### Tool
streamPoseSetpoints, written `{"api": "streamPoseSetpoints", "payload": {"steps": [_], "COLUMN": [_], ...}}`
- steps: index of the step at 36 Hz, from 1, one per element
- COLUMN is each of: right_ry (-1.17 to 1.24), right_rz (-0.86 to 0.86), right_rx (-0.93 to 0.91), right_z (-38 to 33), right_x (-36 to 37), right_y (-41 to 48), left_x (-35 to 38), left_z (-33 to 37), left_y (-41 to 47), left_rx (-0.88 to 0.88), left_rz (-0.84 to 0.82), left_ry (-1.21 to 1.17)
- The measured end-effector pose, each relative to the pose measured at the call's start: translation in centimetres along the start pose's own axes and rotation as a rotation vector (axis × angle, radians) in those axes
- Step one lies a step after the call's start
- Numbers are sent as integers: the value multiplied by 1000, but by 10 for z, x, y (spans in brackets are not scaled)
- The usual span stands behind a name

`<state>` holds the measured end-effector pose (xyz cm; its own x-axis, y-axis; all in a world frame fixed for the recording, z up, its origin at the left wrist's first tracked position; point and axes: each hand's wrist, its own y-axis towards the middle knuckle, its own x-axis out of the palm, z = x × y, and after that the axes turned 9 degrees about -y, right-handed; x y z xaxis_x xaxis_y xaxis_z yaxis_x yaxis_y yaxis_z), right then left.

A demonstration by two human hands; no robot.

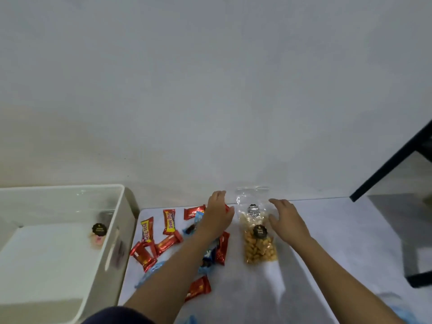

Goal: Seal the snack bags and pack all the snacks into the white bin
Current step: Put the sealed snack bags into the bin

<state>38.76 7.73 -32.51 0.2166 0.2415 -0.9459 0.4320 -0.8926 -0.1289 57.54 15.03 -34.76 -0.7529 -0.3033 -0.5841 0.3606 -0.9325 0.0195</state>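
Note:
Two clear snack bags lie on the table between my hands: a far bag of pale snacks [250, 213] with its clear top at the table's back edge, and a near bag of orange snacks [259, 249] with a dark round label. My left hand [218, 213] hovers open just left of the far bag. On the other side of it my right hand [284, 218] reaches in, fingers spread and holding nothing. Several red and blue wrapped bars [168, 242] are scattered left of the bags. The white bin [121, 220] stands at the left with one labelled bag [98, 232] inside.
A black table leg and frame [392, 164] stand at the right, beyond the table edge. The white wall rises right behind the table. One red bar [198, 288] lies nearer me, under my left forearm.

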Motion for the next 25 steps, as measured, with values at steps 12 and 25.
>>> {"api": "streamPoseSetpoints", "payload": {"steps": [12,25], "right_ry": [619,686], "right_rz": [49,-29], "right_rx": [168,52], "right_z": [24,48], "right_x": [29,-3], "right_y": [23,3], "left_x": [52,29], "left_z": [4,25], "left_y": [43,32], "left_rx": [-405,-124], "left_rz": [122,-51], "left_ry": [-459,-478]}}
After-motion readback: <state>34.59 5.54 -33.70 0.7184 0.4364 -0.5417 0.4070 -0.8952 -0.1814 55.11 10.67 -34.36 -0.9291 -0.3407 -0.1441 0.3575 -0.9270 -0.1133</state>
